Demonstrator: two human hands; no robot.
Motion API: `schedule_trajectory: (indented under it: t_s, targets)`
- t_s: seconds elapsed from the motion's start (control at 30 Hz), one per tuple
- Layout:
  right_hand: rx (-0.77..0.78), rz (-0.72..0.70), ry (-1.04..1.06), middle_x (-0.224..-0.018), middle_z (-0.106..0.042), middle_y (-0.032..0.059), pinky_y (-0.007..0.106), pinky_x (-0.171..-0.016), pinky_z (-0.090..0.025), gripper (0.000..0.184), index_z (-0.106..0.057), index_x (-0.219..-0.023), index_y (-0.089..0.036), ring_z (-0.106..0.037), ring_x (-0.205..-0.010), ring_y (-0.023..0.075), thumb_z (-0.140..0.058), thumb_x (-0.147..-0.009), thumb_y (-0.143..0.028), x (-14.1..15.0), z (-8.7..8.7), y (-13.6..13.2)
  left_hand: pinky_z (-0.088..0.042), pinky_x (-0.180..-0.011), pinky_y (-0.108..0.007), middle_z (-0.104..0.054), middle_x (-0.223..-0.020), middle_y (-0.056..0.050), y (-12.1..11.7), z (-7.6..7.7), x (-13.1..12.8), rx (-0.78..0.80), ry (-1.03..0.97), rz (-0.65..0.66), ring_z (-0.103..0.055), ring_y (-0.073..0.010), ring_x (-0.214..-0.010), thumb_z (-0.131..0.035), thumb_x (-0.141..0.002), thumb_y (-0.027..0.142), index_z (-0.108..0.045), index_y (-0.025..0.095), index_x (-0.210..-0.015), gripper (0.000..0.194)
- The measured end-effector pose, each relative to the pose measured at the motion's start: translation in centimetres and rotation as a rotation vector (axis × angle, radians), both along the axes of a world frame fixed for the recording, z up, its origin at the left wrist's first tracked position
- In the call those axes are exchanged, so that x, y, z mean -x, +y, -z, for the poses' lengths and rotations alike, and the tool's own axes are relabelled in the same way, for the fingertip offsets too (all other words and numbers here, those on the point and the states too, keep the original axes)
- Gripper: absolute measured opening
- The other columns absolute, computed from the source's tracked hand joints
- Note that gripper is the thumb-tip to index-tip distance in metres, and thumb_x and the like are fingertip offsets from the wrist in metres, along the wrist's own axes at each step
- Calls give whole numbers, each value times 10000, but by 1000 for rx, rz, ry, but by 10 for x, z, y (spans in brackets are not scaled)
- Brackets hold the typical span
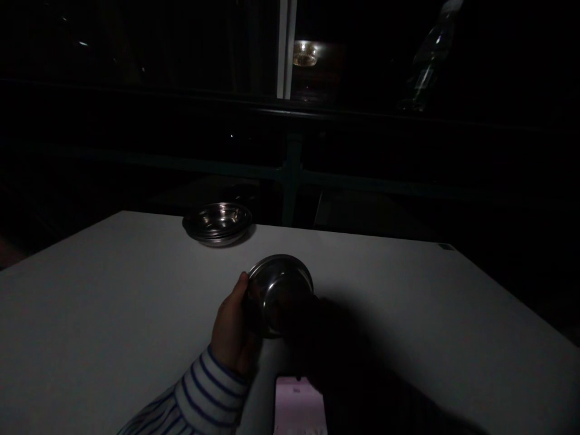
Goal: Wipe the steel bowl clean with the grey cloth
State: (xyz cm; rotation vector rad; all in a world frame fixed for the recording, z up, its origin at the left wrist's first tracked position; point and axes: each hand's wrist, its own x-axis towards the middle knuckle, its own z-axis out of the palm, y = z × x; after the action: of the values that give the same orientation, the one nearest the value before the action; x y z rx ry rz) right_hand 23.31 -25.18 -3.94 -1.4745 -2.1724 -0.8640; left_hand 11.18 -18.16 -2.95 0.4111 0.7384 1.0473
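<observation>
My left hand (230,332) grips a shiny metal bowl (283,270) by its left side, the thumb lying along the rim. The bowl is tilted with its round opening towards me, over the middle of the white table (136,302). At its lower right, my right hand (312,329) reaches across the bowl as a dark shape. Shadow hides its fingers, and whether they hold anything cannot be made out. Farther back, a stack of similar metal bowls (217,225) stands near the table's far edge.
A phone with a lit pinkish screen (299,405) is at the near edge of view, partly covered by my right arm. Beyond the table are a dark horizontal rail (290,110) and a clear plastic bottle (428,66), tilted in view. The room is very dark.
</observation>
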Motion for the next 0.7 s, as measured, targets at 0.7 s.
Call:
schedule_trajectory:
  t_s: [0.7]
  targets:
    - [-60, 74, -59, -1051, -624, 77, 310, -583, -426, 302, -537, -1102, -167, -555, -742, 180, -432, -818, -172, -12, -15, 2, -504, -730, -317, -693, -668, -32, 3, -4, 0, 26, -66, 2, -655, -215, -745, -542, -775, 285, -649, 140, -797, 181]
